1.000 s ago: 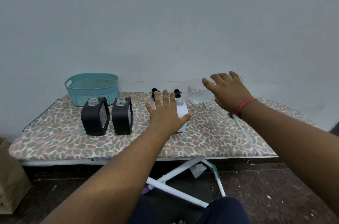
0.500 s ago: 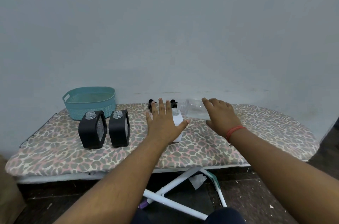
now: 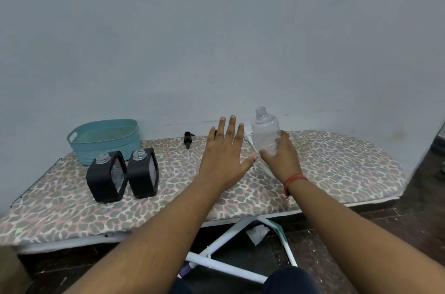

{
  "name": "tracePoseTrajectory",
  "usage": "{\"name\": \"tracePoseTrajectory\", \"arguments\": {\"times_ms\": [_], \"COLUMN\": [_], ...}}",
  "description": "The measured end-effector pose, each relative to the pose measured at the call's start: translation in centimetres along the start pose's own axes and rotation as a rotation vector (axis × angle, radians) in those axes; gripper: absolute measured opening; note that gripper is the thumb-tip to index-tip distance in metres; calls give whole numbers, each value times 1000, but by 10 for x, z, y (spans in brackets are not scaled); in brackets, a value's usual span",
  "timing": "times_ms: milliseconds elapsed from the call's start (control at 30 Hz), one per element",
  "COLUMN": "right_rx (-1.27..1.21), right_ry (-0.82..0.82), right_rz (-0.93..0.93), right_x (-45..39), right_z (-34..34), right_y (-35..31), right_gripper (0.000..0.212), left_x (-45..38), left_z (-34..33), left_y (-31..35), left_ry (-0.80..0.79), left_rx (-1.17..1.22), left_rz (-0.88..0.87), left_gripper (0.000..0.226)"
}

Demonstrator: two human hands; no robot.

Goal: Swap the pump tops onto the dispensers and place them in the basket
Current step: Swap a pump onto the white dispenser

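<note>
Head view, and I'm reading this as very early in the job: nothing sits in the teal basket point(image 3: 103, 139) at the far left that I can see, and no dispenser wears a pump. My right hand point(image 3: 280, 159) is wrapped round the lower part of the clear bottle point(image 3: 265, 132), holding it upright with its open neck on top, right of centre. My left hand point(image 3: 224, 156) is spread flat, fingers straight and released, holding nothing. The two black dispensers point(image 3: 121, 173) stand side by side at the near left, just in front of the basket, both necks bare. One black pump top point(image 3: 188, 139) lies on the ironing board point(image 3: 337, 163) near the far edge, left of my left hand.

So all the fitting and all the basket placing looks left to do. A sliver of white shows between my hands, likely another pump, but I can't tell. My left hand hides whatever lies behind it.
</note>
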State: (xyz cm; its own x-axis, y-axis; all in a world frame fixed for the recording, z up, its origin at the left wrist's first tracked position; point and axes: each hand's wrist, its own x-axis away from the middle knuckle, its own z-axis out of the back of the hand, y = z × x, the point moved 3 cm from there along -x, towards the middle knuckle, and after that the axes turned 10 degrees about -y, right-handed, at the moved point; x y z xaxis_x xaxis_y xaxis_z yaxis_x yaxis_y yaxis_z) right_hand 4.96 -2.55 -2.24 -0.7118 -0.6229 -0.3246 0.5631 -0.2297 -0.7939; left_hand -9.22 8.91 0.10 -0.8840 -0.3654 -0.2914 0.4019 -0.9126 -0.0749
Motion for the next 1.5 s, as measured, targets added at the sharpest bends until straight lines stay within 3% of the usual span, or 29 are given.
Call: {"name": "tracePoseTrajectory", "arguments": {"times_ms": [367, 667, 833, 1033, 1267, 1500], "right_rx": [-263, -328, -231, -157, 2, 52], "right_ry": [92, 22, 24, 86, 199, 90], "right_rz": [-37, -101, -137, -112, 50, 179], "right_x": [16, 25, 36, 52, 66, 69], "right_z": [5, 3, 19, 44, 53, 14], "right_y": [36, 54, 52, 24, -41, -114], "right_gripper": [70, 64, 88, 88, 70, 65], "left_x": [-16, -11, -5, 9, 39, 75], "left_z": [-38, -43, -31, -4, 50, 88], "left_y": [45, 63, 65, 59, 32, -34], "left_ry": [-58, -106, -84, -26, 55, 101], "left_rx": [20, 8, -12, -11, -29, -58], "left_rz": [-83, -82, -77, -61, -10, 108], "left_gripper": [88, 89, 91, 88, 88, 91]}}
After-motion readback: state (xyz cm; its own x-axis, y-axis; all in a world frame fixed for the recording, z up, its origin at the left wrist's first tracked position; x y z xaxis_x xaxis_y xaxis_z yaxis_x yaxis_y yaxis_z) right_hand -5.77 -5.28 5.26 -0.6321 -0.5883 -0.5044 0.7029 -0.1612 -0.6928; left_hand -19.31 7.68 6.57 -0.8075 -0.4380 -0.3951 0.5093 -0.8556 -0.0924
